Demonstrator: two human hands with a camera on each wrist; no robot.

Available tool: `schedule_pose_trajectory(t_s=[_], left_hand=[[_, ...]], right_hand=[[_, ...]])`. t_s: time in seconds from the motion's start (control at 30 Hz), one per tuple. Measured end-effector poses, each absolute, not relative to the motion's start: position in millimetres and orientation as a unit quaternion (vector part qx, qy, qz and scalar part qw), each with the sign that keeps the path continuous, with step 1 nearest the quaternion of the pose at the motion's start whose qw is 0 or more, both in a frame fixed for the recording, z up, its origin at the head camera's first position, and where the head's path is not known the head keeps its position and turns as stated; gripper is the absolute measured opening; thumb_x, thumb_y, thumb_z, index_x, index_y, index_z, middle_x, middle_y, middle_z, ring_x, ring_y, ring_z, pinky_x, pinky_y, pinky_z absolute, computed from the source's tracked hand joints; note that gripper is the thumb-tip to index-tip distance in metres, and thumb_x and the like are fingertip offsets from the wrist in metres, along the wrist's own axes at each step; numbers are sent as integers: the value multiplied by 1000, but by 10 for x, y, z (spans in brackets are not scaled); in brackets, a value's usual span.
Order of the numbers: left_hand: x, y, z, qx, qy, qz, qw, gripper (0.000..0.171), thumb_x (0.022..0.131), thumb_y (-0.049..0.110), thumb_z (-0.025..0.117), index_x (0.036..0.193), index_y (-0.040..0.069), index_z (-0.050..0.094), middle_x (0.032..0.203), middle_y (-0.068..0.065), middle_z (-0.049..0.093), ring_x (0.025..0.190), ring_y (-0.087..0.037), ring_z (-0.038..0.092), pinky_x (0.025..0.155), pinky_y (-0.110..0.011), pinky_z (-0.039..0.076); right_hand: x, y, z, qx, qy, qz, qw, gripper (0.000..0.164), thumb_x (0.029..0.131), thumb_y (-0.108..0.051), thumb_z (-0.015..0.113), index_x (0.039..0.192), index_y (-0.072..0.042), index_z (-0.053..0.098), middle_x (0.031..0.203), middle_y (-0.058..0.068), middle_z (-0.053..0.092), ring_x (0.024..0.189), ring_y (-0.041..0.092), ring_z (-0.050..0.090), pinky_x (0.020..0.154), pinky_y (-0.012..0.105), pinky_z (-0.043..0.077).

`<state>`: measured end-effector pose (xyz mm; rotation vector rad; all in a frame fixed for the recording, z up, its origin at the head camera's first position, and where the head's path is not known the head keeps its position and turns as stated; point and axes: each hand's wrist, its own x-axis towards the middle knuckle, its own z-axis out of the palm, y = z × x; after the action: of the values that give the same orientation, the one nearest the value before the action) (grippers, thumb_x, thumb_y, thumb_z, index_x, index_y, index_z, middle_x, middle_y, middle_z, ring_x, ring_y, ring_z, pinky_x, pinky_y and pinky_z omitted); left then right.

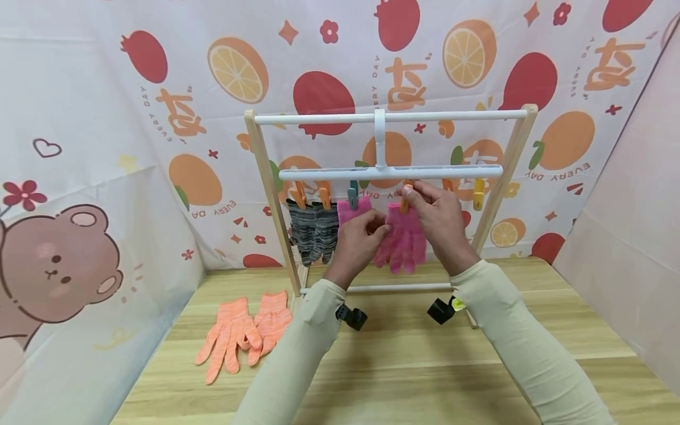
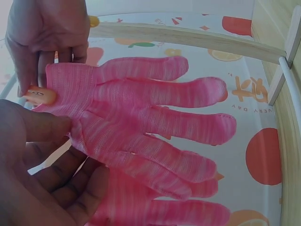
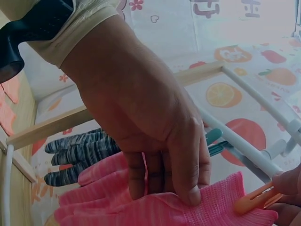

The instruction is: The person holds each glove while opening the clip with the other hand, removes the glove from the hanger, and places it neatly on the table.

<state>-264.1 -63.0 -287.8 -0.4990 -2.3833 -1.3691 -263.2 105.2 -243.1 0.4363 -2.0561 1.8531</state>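
A pink glove (image 1: 404, 239) hangs with its fingers down below the white hanger bar (image 1: 329, 175). My left hand (image 1: 361, 236) pinches the edge of its cuff between thumb and fingers. At the top of the cuff, my right hand (image 1: 443, 218) holds an orange clothespin (image 3: 254, 198), whose tip overlaps the knit. Just to the left, a second pink glove (image 1: 347, 208) hangs from a teal clothespin (image 1: 353, 196), partly hidden behind my left hand. Grey-and-black striped gloves (image 1: 313, 231) hang farther left from two orange clothespins (image 1: 325, 195).
A wooden rack (image 1: 510, 171) with a white top rod (image 1: 457, 115) carries the hanger. A yellow clothespin (image 1: 479, 195) dangles at the bar's right end. Two orange gloves (image 1: 232, 330) lie on the wooden table (image 1: 393, 378) at left. Printed cloth (image 1: 329, 65) stands behind.
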Motion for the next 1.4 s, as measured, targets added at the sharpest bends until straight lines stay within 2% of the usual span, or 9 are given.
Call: schedule_pose_trajectory(t_s=[0.27, 0.4, 0.77, 1.03, 1.37, 1.4], left_hand=[[-2624, -682, -2934, -173, -840, -486, 170, 10, 100, 20, 67, 106, 14, 72, 93, 3, 69, 85, -15, 62, 76, -35, 52], [-2617, -700, -2949, -172, -842, -482, 171, 11, 100, 19, 67, 107, 13, 72, 94, 2, 69, 86, -15, 62, 77, -35, 52], [-2579, -786, -2987, -162, -845, -482, 168, 13, 100, 19, 66, 110, 13, 72, 96, 0, 69, 86, -17, 61, 77, -36, 51], [-2540, -849, -3002, -153, -842, -487, 172, 12, 101, 19, 66, 109, 12, 72, 94, 0, 69, 83, -17, 62, 75, -35, 51], [-2499, -941, -3021, -154, -837, -493, 182, 10, 101, 17, 65, 107, 12, 71, 91, -1, 68, 81, -18, 61, 73, -36, 50], [-2492, -951, -3026, -152, -837, -493, 182, 10, 101, 17, 65, 108, 13, 71, 92, 0, 68, 81, -18, 61, 73, -36, 50]], right_hand=[[-2633, 1044, -2433, 159, -716, 655, 182, 37, 100, -26, 68, 131, -6, 69, 119, 16, 71, 118, 14, 60, 104, 38, 46], [-2637, 1037, -2432, 155, -719, 649, 194, 34, 99, -26, 68, 128, -8, 71, 118, 12, 72, 119, 12, 60, 102, 36, 47], [-2623, 1050, -2439, 156, -721, 645, 198, 34, 100, -27, 66, 129, -9, 71, 127, 7, 69, 121, 15, 60, 105, 40, 46], [-2620, 1058, -2440, 145, -729, 639, 199, 37, 100, -28, 66, 133, -10, 68, 130, 10, 68, 116, 15, 60, 101, 39, 47], [-2604, 1051, -2413, 139, -727, 641, 202, 34, 100, -28, 66, 127, -8, 72, 121, 9, 71, 107, 17, 57, 90, 33, 45], [-2602, 1052, -2414, 138, -727, 642, 202, 34, 100, -29, 67, 126, -8, 72, 116, 9, 72, 106, 17, 57, 89, 33, 45]])
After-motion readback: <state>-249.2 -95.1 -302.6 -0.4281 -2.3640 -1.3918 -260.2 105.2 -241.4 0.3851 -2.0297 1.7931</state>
